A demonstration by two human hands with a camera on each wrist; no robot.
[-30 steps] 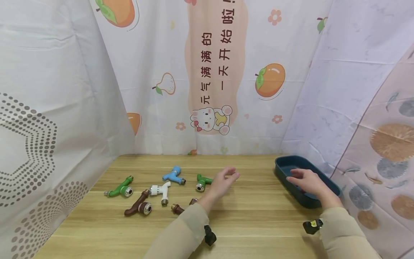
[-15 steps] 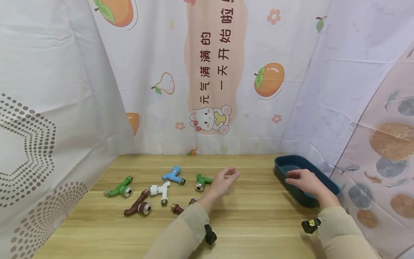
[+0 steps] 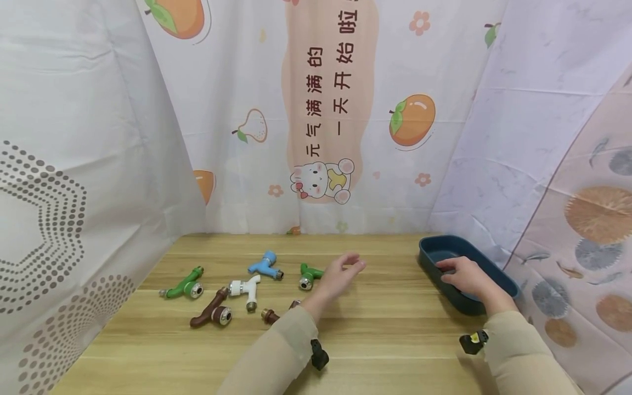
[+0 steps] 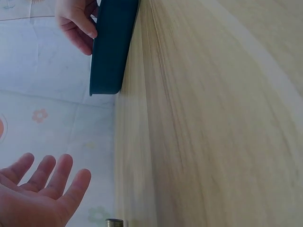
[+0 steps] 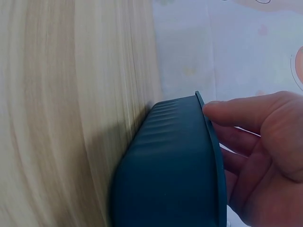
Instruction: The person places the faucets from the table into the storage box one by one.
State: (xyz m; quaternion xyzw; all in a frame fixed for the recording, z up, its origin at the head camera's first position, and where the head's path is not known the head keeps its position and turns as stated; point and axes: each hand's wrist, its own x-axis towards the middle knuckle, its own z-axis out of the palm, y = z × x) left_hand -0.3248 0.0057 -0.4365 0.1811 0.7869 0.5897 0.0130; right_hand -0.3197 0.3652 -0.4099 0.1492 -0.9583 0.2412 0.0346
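Note:
A dark teal plastic tray [image 3: 446, 241] stands on the table at the right. My right hand [image 3: 469, 277] is at its near long side. In the right wrist view, the thumb [image 5: 220, 109] meets the rim while the other fingers bend behind it, partly hidden. My left hand [image 3: 338, 277] hovers over the middle of the table, its fingers [image 4: 61, 172] spread and loose, with nothing in them. Nearest to it is a green faucet [image 3: 307, 277], partly covered by that hand. A brown faucet [image 3: 277, 316] lies partly hidden under the left forearm.
More faucets lie on the left of the table [image 3: 148, 351]: a blue one [image 3: 266, 266], a white one [image 3: 247, 289], a brown one [image 3: 212, 312] and a green one [image 3: 185, 286]. Printed curtains [image 3: 237, 186] close off the back and both sides.
My right hand has settled a little lower at the tray's rim, and the tray has shifted very slightly. The left hand and the faucets have stayed where they were.

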